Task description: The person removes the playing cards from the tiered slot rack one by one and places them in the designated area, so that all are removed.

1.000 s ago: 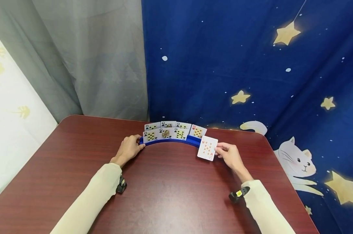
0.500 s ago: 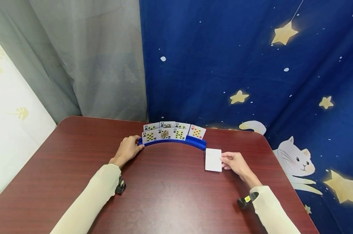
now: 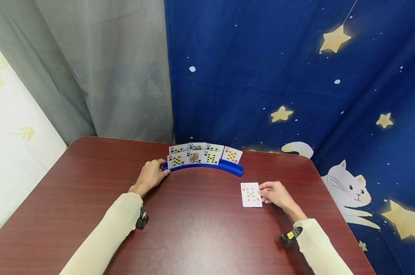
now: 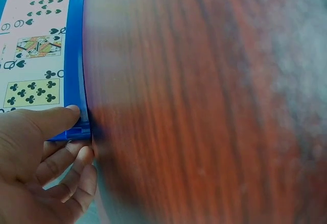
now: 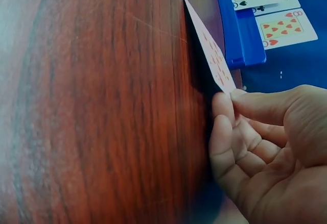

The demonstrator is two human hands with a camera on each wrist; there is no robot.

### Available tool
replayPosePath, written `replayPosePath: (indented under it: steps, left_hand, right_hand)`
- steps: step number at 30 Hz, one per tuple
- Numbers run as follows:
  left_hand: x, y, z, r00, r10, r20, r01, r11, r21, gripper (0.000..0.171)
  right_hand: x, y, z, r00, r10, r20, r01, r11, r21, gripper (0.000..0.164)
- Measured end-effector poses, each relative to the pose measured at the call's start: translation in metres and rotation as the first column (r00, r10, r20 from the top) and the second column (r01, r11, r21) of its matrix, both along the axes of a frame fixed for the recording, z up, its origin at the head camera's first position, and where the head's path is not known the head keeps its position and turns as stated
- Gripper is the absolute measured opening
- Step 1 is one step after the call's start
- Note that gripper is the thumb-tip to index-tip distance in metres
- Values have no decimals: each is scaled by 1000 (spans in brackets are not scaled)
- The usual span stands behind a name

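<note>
A curved blue playing card holder (image 3: pixel 231 168) stands near the table's back edge, two rows of cards in it. Black-suit cards (image 3: pixel 193 157) fill its left and middle. A red heart card (image 3: pixel 231 154) stands in the back row at the right. My left hand (image 3: pixel 149 175) grips the holder's left end, thumb (image 4: pixel 64 118) on top and fingertips at the end. Right of and in front of the holder, my right hand (image 3: pixel 275 194) pinches a playing card (image 3: pixel 251 195) by its right edge, heart face up. In the right wrist view this card (image 5: pixel 212 55) appears nearly edge-on, apart from the holder.
The dark red wooden table (image 3: pixel 193 225) has rounded back corners. Behind it hang a grey curtain (image 3: pixel 125 76) and a blue curtain (image 3: pixel 228 76) with stars and a cat. Each wrist wears a small black camera (image 3: pixel 290 236).
My right hand has drawn the card away from the holder, toward me and slightly right. Its face looked blank white half a second ago and shows hearts now. My left hand stays put.
</note>
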State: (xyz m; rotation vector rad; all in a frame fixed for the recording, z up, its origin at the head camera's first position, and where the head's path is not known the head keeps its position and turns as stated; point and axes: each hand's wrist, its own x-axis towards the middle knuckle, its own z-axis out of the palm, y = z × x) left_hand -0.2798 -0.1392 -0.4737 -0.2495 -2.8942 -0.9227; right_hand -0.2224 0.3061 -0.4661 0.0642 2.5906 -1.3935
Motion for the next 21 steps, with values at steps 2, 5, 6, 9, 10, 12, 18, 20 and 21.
replayPosePath:
  steps: [2,5,6,9,10,12,18,20,21]
  left_hand:
    - [0,0,0,1000,2,-1,-2,1000,-2,40]
    - [0,0,0,1000,-3,-10,3,1000,-5,39]
    - [0,-1,0,1000,-4,-11,4,1000,-5,39]
    - [-1,-1,-1,1000,-5,-10,5,1000,-7,39]
    - [-1,-1,-1,1000,-5,-10,5,1000,-7,40]
    - [-1,-1,-1,1000,-5,-9,5,1000,-7,40]
    - [0,0,-1,1000,1,-8,-1,1000,-9,40]
    - [1,0,0,1000,4,-4,-4,1000,-7,41]
    - [1,0,0,1000,4,-4,-4,1000,-8,41]
  right_hand:
    - [0,-1,0,1000,-12,-4,13,1000,25,21]
    - [-1,-2,-2,1000,-28,-13,29,999,46,20]
    - [-1,-2,-2,999,-32,-17,33,998,50,20]
    - [-2,-3,-3,999,-30,-27,32,998,57,21]
    - [-2,-3,-3,999,-31,-30,33,998,60,21]
    - [-1,-4,-2,999,-30,-35,33,997,70,21]
    - [0,-7,0,999,-21,-48,26,994,103,19]
    - [0,-8,0,999,-21,-50,26,993,114,19]
    - [0,-8,0,999,-18,-51,24,992,122,19]
